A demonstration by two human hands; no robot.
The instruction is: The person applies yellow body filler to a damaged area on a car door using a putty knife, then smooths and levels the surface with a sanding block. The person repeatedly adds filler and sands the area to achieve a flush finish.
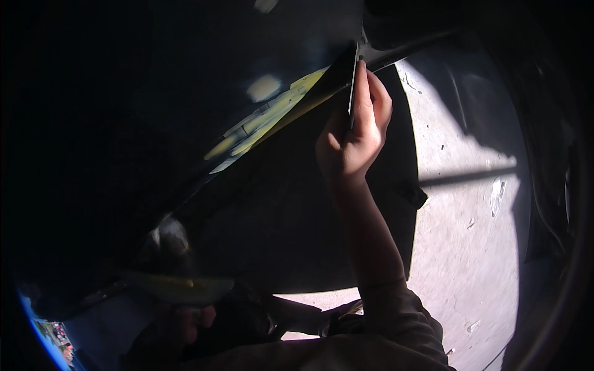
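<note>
My right hand [356,136] is raised with its fingers closed on a thin flat dark piece [354,83] with a pale edge, upright against a dark glossy panel [154,93]. Left of the hand, a long yellow-green streaked patch [266,120] runs along the panel's slanting edge; I cannot tell whether it is a strip or a reflection. Low on the left, a dim skin-coloured shape [189,321] shows in shadow; it may be my left hand or its reflection, and its fingers are unclear.
A pale, speckled ground [464,247] shows on the right, crossed by shadows, with small scraps on it. A dark curved surface [550,185] lines the right rim. A small bright, colourful area [59,337] shows at the lower left rim.
</note>
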